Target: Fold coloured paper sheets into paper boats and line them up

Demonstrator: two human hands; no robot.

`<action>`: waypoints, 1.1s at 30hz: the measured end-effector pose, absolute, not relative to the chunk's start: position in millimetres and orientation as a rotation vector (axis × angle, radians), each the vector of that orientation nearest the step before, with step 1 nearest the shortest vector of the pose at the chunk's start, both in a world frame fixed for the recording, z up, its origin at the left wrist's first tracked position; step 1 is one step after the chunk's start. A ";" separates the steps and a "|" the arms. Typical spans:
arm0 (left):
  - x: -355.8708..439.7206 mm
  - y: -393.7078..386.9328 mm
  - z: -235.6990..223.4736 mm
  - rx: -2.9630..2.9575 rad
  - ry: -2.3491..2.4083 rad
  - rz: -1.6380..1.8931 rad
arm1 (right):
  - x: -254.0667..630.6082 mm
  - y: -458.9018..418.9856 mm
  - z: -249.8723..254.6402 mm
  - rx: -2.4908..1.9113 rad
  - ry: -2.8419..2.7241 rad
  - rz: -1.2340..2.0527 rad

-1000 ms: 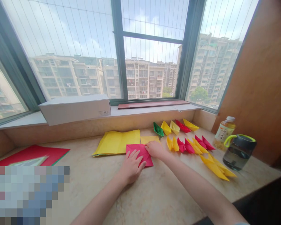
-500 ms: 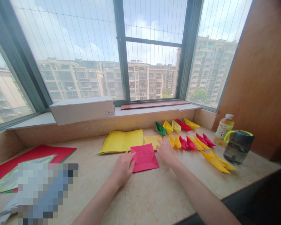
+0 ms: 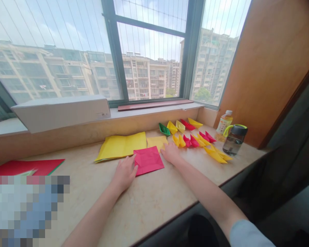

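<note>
A folded pink paper square [image 3: 148, 160] lay flat on the stone ledge [image 3: 154, 195], between two open, empty hands: the left hand [image 3: 125, 173] at its edge, the right hand [image 3: 171, 153] seemingly just beside its corner. A yellow paper sheet [image 3: 121, 146] lay behind.

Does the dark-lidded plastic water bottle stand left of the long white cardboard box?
No, the water bottle stands well to the right of the white cardboard box.

Bright daylight from a tall green-framed glass window [image 3: 112, 55] across the top of the frame evenly lights a beige marble sill [image 3: 149, 206], leaving faint shadows; wide-angle distortion bows the edges, and a pixelated mosaic patch [image 3: 28, 209] obscures the lower left.
</note>
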State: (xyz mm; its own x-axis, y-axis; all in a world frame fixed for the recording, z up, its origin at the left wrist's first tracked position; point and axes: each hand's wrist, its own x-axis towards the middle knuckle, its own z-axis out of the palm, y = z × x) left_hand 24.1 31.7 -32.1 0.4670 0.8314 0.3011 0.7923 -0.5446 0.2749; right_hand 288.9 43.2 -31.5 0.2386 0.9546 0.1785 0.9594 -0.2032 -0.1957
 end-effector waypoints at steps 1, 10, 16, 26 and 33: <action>24.0 31.2 -32.2 2.607 1.434 0.620 | 289.0 43.3 -32.3 -2.245 -1.788 -0.029; 23.4 28.5 -31.4 2.567 1.425 0.637 | 293.0 46.1 -34.9 -2.145 -1.820 -0.029; 23.1 30.1 -31.1 2.596 1.403 0.623 | 291.2 48.5 -35.5 -2.061 -1.856 -0.031; 23.4 29.1 -30.6 2.598 1.362 0.718 | 288.8 51.7 -40.2 -1.951 -1.765 0.031; 22.1 29.1 -27.9 2.574 1.286 0.777 | 296.2 54.3 -35.3 -1.839 -1.638 0.163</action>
